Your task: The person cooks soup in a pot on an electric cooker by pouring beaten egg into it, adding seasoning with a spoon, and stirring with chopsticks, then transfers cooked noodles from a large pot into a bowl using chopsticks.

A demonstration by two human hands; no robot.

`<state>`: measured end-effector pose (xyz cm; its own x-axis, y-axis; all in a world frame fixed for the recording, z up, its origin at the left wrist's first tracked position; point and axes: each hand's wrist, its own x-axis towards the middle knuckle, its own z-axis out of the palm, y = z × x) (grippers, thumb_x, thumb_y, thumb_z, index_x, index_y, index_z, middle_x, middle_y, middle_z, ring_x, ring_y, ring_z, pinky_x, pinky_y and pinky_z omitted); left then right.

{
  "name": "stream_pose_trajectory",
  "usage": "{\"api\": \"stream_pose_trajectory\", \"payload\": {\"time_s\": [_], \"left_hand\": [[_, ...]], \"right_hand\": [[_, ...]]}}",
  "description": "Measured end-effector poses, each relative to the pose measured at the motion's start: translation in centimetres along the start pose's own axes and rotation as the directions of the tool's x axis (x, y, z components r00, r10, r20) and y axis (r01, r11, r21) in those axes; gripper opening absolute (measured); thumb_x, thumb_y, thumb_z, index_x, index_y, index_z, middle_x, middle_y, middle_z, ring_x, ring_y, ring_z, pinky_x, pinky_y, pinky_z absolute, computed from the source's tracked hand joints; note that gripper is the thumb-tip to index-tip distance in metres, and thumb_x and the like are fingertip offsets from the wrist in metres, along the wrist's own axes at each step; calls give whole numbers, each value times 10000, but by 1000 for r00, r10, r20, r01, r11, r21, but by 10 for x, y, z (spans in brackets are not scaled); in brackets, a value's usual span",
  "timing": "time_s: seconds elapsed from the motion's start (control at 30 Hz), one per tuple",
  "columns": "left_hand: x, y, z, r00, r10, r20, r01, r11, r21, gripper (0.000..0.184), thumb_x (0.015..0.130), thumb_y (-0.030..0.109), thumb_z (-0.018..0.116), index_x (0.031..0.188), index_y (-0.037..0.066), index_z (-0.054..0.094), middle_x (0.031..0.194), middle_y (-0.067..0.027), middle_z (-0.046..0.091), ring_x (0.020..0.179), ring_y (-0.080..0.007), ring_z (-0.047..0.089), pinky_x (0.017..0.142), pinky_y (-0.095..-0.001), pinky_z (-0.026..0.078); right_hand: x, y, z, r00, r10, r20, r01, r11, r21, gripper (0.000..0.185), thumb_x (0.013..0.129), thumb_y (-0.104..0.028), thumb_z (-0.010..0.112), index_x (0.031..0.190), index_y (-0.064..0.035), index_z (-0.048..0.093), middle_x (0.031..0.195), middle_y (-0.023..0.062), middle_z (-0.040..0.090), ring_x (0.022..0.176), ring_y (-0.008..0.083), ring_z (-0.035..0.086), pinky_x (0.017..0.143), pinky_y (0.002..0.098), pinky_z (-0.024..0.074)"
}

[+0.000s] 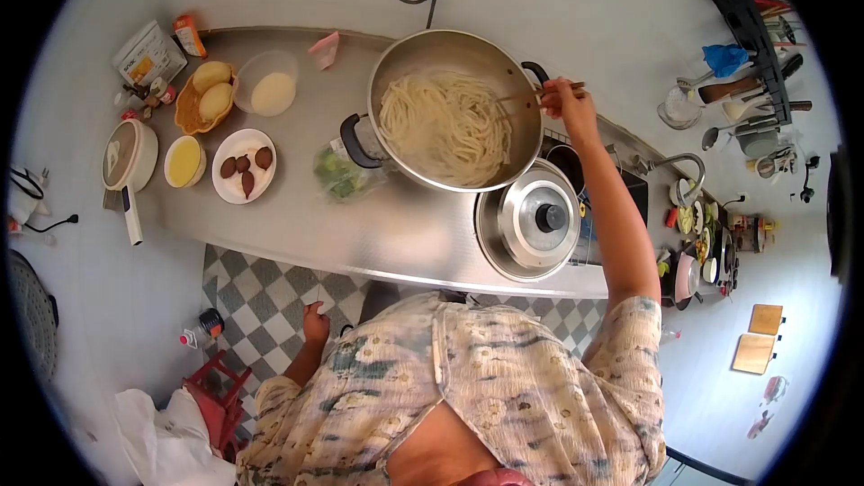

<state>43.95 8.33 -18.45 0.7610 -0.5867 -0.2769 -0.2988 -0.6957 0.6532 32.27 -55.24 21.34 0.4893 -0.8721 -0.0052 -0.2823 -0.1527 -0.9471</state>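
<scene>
Wooden chopsticks (pixel 518 95) are gripped in my right hand (pixel 570 108), held over the right rim of a big steel pot (pixel 409 56). Their tips reach into the pale noodles (pixel 450 121), which lie in steaming, cloudy liquid. Black side handles stick out from the pot; my right hand is close to the upper right one (pixel 535 71). My left hand (pixel 315 319) hangs low beside my body, in front of the counter, with its fingers curled. Whether anything is in it I cannot make out.
A steel lid (pixel 526 207) lies right of the pot. A bag of greens (pixel 340 173) sits left of it. Farther left are a plate of brown pieces (pixel 245 139), a yellow-filled bowl (pixel 185 162), a basket (pixel 191 108) and a lidded pan (pixel 135 148). A red stool (pixel 216 396) stands below.
</scene>
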Motion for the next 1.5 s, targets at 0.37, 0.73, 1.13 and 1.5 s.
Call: {"api": "stream_pose_trajectory", "payload": {"time_s": [0.37, 0.73, 1.13, 1.5], "left_hand": [[2, 3, -6, 990, 59, 128, -80, 983, 166, 384, 710, -35, 532, 1085, 13, 596, 1085, -208, 545, 914, -386, 552, 820, -450, 452], [54, -3, 8, 922, 156, 355, -166, 986, -2, 360, 762, -34, 523, 1111, 23, 593, 981, -134, 582, 848, -253, 562, 773, -351, 470], [2, 154, 132, 804, 475, 358, -305, 846, -438, 329, 823, -36, 511, 1134, 34, 592, 880, -63, 622, 790, -119, 574, 734, -253, 487], [-164, 429, 240, 618, 634, 465, -329, 746, -579, 284, 876, -58, 474, 1119, 25, 594, 970, -64, 604, 848, -126, 572, 763, -249, 477]], "right_hand": [[-62, -35, 129, 982, 36, 186, -40, 999, 16, 313, 950, -254, 533, 1076, 20, 614, 879, 74, 641, 749, 137, 621, 692, 284, 534], [-88, -24, 44, 981, -177, -83, 187, 974, 124, 226, 903, -168, 515, 895, 28, 627, 693, 93, 627, 548, 144, 600, 512, 259, 489], [-328, 103, -242, 890, 281, -360, 258, 340, 904, 250, 904, -262, 547, 969, -25, 595, 862, 118, 627, 705, 204, 612, 655, 304, 519], [-490, 248, -428, 713, 470, -521, 482, 211, 850, 171, 897, -208, 540, 886, -40, 573, 856, 95, 602, 755, 224, 601, 697, 340, 534]]}}
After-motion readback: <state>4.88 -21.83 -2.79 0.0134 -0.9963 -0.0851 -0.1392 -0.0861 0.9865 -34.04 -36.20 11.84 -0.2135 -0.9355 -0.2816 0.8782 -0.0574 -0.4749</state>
